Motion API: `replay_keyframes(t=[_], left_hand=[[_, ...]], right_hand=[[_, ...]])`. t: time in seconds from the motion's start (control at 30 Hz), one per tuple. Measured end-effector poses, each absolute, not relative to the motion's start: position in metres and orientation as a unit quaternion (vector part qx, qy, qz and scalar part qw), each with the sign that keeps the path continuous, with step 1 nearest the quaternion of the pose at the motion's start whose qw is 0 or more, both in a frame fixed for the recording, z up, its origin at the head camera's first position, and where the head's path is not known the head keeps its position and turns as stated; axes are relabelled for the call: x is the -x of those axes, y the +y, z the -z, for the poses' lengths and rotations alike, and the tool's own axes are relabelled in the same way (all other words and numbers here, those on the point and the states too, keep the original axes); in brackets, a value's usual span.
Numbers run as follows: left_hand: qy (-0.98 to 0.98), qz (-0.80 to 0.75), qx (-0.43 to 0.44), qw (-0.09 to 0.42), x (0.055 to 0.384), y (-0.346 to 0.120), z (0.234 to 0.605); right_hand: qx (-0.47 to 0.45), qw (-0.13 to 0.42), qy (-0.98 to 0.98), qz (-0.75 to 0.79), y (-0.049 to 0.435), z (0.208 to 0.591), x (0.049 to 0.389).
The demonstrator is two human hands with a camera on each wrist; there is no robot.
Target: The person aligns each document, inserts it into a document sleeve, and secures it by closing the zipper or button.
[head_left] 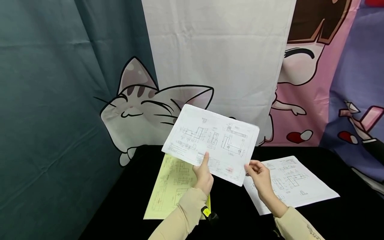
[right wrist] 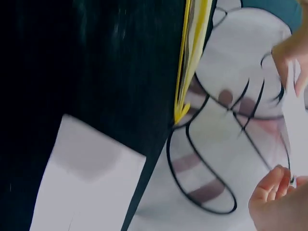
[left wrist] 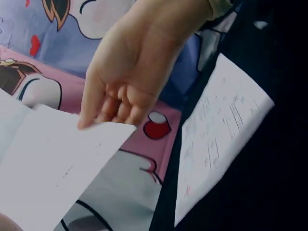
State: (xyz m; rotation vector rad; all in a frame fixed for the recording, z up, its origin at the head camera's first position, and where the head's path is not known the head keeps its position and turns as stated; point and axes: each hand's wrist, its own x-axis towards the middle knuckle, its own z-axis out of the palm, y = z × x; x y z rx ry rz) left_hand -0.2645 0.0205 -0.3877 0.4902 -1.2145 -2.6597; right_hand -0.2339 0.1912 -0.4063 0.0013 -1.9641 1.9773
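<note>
A white sheet of paper (head_left: 195, 130) with printed technical drawings is held up in the air, tilted, in the head view. My left hand (head_left: 204, 176) grips its lower edge, thumb on the printed face and the other fingers hidden behind. At the sheet's lower right corner my right hand (head_left: 260, 178) pinches the edge between thumb and fingers. The left wrist view shows the right hand (left wrist: 127, 72) at the corner of the sheet (left wrist: 72, 163). In the right wrist view the sheet (right wrist: 297, 130) appears nearly edge-on, a hand at either end.
A yellow folder or stack with drawings (head_left: 162, 190) lies on the black table (head_left: 231, 213), partly under the left forearm. Another white drawing sheet (head_left: 303, 186) lies at the right. A small black item with a yellow label (head_left: 206, 211) is near the left wrist. Printed cartoon curtains (head_left: 222, 50) hang behind.
</note>
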Motion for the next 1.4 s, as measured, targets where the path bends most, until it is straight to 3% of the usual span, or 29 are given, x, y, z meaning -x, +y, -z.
replay_keyframes(t=[0.13, 0.23, 0.37, 0.53, 0.7, 1.03, 1.4], left_hand=[[-0.463, 0.872, -0.152, 0.053, 0.269, 0.011, 0.397], [-0.501, 0.856, -0.129, 0.006, 0.272, -0.001, 0.405], [-0.55, 0.829, -0.09, -0.048, 0.271, -0.021, 0.408], [-0.629, 0.771, -0.057, -0.08, 0.267, -0.044, 0.406], [-0.702, 0.705, -0.021, -0.101, 0.26, -0.054, 0.404], [-0.724, 0.676, 0.013, -0.137, 0.26, -0.057, 0.42], [-0.754, 0.64, 0.001, -0.146, 0.271, -0.059, 0.422]], right_hand=[[-0.025, 0.185, -0.634, -0.75, 0.214, 0.405, 0.242], [-0.019, 0.161, -0.602, -0.782, 0.234, 0.402, 0.247], [0.011, 0.086, -0.651, -0.754, 0.256, 0.396, 0.25], [-0.036, -0.029, -0.745, -0.665, 0.261, 0.39, 0.253], [-0.062, -0.082, -0.782, -0.615, 0.246, 0.394, 0.253], [-0.034, -0.005, -0.821, -0.57, 0.225, 0.41, 0.246], [0.029, 0.012, -0.828, -0.56, 0.236, 0.425, 0.247]])
